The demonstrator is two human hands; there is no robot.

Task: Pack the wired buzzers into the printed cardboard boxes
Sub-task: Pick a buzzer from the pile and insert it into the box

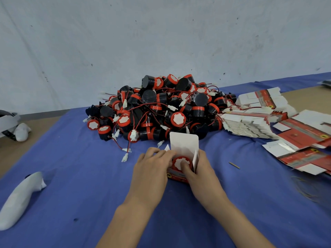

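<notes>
Hidden: the wire, most of the walls. My left hand (pixel 152 169) curls its fingers round the small red printed cardboard box (pixel 184 144) — right hand (pixel 203 173) grips its side, thumb pressing the red-rimmed white-faced round buzzer (pixel 178 161) inside.

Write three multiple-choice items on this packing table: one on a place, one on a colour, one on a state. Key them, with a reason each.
1. The flat printed boxes lie where, relative to the buzzer pile?
A) left of it B) right of it C) on top of it

2. The table cloth is:
A) blue B) green C) yellow

3. The top flap of the box held by the left hand and right hand is:
A) taped shut B) torn off C) open, standing up

Key: 1 B, the stacks sit at the pile's right edge; 2 A, it is blue throughout; 3 C, the white flap stands up behind the buzzer inside.
</notes>
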